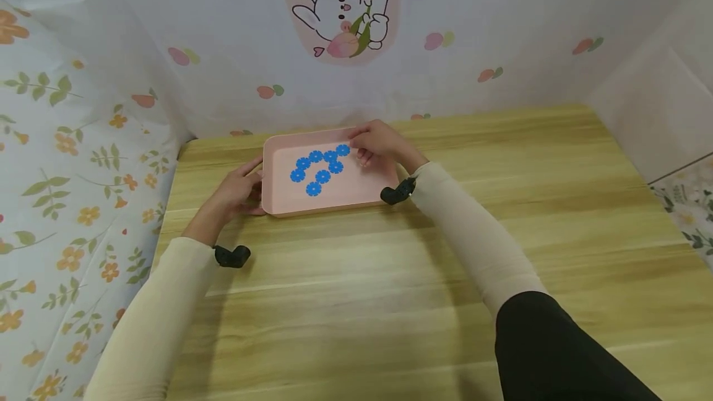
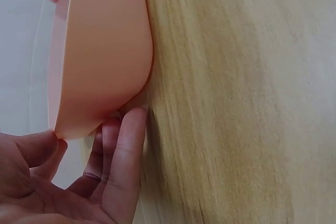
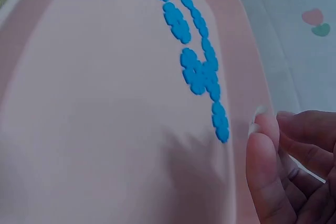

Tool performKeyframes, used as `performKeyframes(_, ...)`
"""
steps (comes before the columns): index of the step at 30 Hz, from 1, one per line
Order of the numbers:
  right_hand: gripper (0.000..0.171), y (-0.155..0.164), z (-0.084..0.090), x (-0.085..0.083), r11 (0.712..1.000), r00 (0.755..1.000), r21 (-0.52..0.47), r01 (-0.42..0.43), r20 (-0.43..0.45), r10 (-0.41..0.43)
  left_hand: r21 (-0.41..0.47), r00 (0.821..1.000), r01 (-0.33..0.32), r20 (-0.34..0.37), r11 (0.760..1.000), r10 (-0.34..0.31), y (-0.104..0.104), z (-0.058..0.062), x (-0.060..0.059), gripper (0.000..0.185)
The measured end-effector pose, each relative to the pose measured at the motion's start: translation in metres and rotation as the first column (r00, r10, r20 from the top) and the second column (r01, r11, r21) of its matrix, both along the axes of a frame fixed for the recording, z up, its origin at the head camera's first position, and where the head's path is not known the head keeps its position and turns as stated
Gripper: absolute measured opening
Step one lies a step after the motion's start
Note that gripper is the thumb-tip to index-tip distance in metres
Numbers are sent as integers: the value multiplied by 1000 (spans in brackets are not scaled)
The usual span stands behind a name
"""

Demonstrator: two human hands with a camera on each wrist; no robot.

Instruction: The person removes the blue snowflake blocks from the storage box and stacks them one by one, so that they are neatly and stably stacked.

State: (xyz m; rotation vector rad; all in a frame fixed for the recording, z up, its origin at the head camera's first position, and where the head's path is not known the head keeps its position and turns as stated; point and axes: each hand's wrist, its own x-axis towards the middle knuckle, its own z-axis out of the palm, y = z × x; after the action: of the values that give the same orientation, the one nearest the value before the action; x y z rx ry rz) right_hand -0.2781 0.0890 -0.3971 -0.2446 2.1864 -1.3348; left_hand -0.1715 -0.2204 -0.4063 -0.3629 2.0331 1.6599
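flower-printed backdrop [image 1: 211, 11] behind wood-grain table [image 1: 345, 289]. pink tray [image 1: 284, 200] near table's far edge, blue flower-shaped pieces [image 1: 314, 189] inside. left hand [image 1: 231, 194] grips tray's left end, thumb on rim, fingers below; right hand [image 1: 384, 141] at far rim, fingertips close together, pinching or not: cannot tell. step seems tray-steadying; next move likely calls for level hold. no brands, labels or writing readable.
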Motion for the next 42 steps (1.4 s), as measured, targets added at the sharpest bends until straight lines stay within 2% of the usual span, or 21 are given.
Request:
performKeyframes(4, 31, -8, -8, 1, 999, 999, 24, -30, -15, 30, -5, 1000, 3, 0, 1000, -3, 0, -1, 0, 48)
performKeyframes(10, 31, -15, -15, 2, 992, 998, 118, -40, -47, 46, -10, 1000, 5, 9, 1000, -5, 0, -2, -1, 49)
performKeyframes(14, 33, -17, -17, 3, 984, 993, 159, -74, -80, 88, -17, 1000, 11, 8, 1000, -11, 1, -2, -1, 49)
performKeyframes(19, 37, -18, -20, 2, 980, 991, 169, -107, -67, 120, -18, 1000, 17, 7, 1000, -17, 3, -1, -1, 49)
performKeyframes(27, 29, -24, -20, 1, 963, 987, 238, -128, -69, 148, -23, 1000, 2, 15, 1000, -2, 1, -1, -1, 48)
performKeyframes(35, 13, -26, -18, 5, 951, 989, 290, -106, -68, 131, -23, 1000, 3, 13, 1000, -3, 2, 1, 1, 48)
performKeyframes(37, 16, -25, -19, 5, 948, 988, 301, -104, -80, 134, -23, 1000, 1, 13, 1000, -1, 2, 0, 1, 48)
performKeyframes(42, 24, -19, -22, 5, 968, 995, 242, -63, -54, 78, -21, 1000, 1, 18, 1000, -1, 2, 0, 1, 48)
